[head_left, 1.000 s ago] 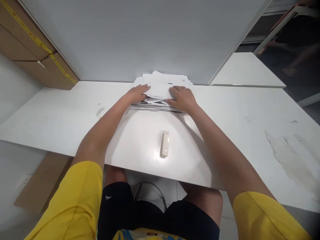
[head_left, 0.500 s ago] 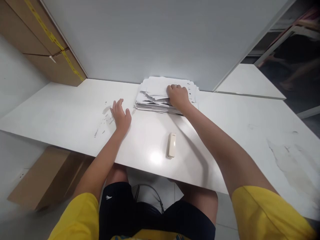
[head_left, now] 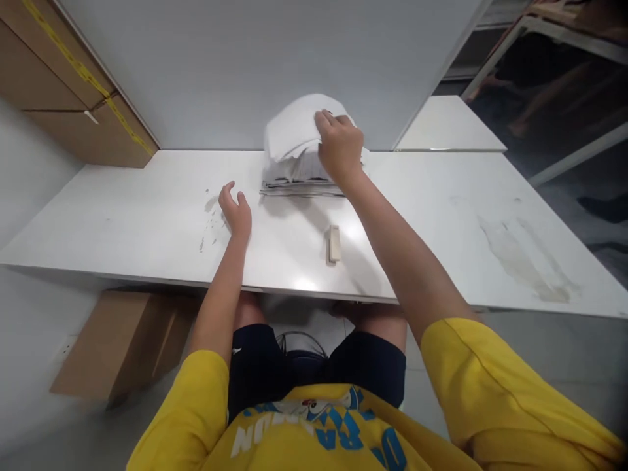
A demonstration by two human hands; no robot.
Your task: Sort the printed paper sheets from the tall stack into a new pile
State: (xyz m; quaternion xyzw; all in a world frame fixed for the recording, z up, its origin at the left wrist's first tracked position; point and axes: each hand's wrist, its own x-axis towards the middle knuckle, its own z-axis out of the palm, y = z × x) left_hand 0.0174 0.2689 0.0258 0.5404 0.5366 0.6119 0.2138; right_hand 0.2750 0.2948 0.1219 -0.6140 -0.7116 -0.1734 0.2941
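My right hand (head_left: pixel 340 140) is closed on some sheets of paper (head_left: pixel 299 124), raised and bent above the paper stack (head_left: pixel 299 188). How many sheets it grips I cannot tell; they are slightly blurred. The stack lies at the back of the white table, against the grey panel. My left hand (head_left: pixel 236 208) rests on the tabletop left of the stack, fingers apart, holding nothing. A cream stapler (head_left: pixel 334 244) lies on the table in front of the stack, touched by neither hand.
Cardboard boxes (head_left: pixel 98 131) with yellow tape stand at the table's back left. Another box (head_left: pixel 105 347) sits below the table at left. A grey panel (head_left: pixel 235 72) rises behind the table (head_left: pixel 137 216). Dark smudges mark the tabletop. At the far right, part of another person shows.
My right hand has lifted paper up off the stack, bending it. My left hand stays beside the stack, its fingers a little more curled. The view has shifted.
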